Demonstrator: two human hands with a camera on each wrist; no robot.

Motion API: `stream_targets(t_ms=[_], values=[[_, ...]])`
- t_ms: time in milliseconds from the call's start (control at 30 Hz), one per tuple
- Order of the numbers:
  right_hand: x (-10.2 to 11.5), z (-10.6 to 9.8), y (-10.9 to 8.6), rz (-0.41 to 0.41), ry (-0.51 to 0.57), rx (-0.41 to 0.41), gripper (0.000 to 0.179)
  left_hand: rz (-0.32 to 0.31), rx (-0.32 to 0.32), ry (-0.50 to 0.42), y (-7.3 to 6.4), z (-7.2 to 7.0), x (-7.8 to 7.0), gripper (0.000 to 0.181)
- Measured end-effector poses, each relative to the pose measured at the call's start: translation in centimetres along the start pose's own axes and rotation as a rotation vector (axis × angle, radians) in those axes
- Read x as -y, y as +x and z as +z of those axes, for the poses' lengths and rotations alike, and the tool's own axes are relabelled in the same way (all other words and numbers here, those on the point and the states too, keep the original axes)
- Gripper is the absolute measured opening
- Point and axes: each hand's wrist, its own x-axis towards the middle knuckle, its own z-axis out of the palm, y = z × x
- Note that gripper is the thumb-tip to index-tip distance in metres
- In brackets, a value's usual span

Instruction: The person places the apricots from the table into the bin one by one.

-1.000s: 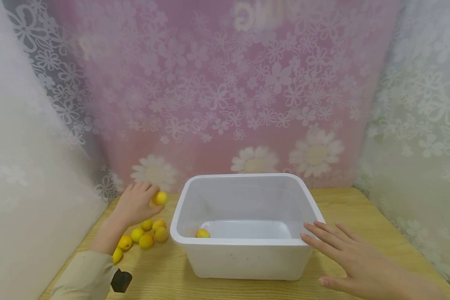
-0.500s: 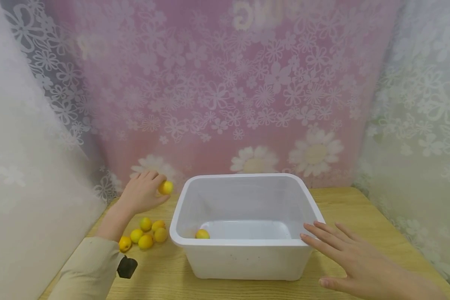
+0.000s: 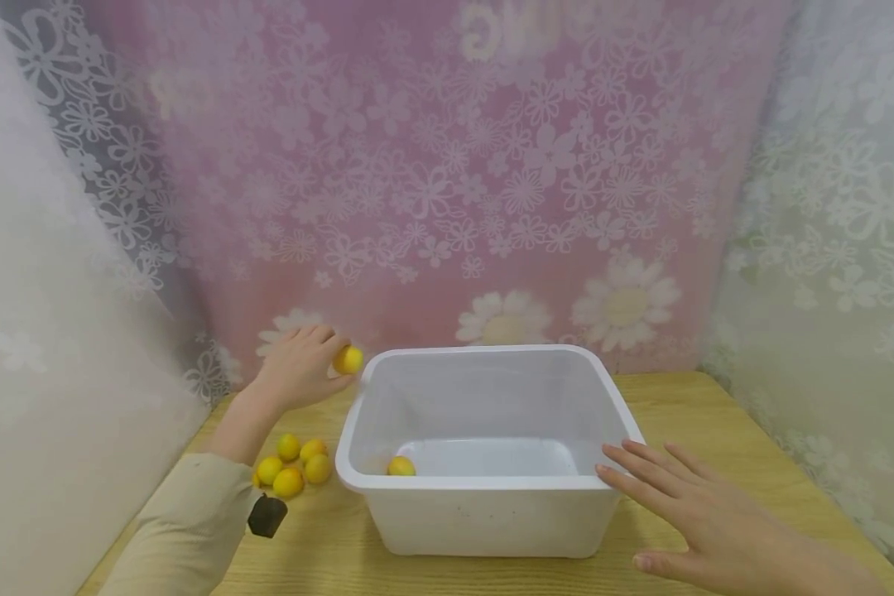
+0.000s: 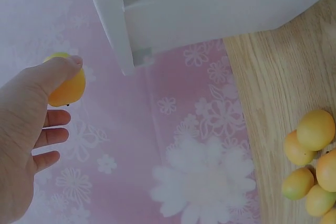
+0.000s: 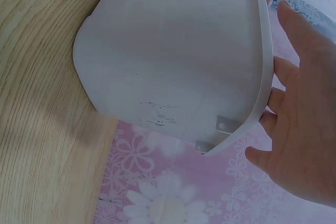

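My left hand (image 3: 303, 370) pinches a small round yellow-orange fruit (image 3: 348, 359) between thumb and fingers, raised beside the far left corner of a white plastic tub (image 3: 484, 520). A dark stem dot shows on the held fruit (image 4: 68, 88) in the left wrist view, where the other fingers reach out below it. Inside the tub, near its left wall, lies one similar fruit (image 3: 401, 466). My right hand (image 3: 704, 505) spreads its fingers, with fingertips at the tub's right rim near the front corner. In the right wrist view those fingers (image 5: 283, 72) lie along the rim.
Left of the tub, several more yellow-orange fruits (image 3: 288, 482) lie grouped on the wooden table (image 3: 685, 414). A black device (image 3: 267, 516) is at the left sleeve. A pink flowered curtain (image 3: 432, 165) hangs behind, and pale patterned sheets (image 3: 849, 273) stand at both sides.
My left hand has lifted the fruit up and to the right, from above the group toward the tub's far left corner. The right hand and the tub have stayed in place.
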Motion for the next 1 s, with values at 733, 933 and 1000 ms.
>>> stream_targets(t_ms=[733, 933, 1000], values=[[-0.1, 0.4, -0.1, -0.021, 0.021, -0.055, 0.080, 0.117, 0.009, 0.032, 2.6, 0.0, -2.0, 0.040], [0.0, 0.4, 0.0, -0.020, 0.015, -0.061, 0.080, 0.144, 0.007, 0.075, 2.8, 0.2, -2.4, 0.040], [0.0, 0.4, -0.1, -0.012, 0.009, -0.037, 0.080, 0.146, 0.009, 0.094, 2.8, 0.2, -2.5, 0.042]])
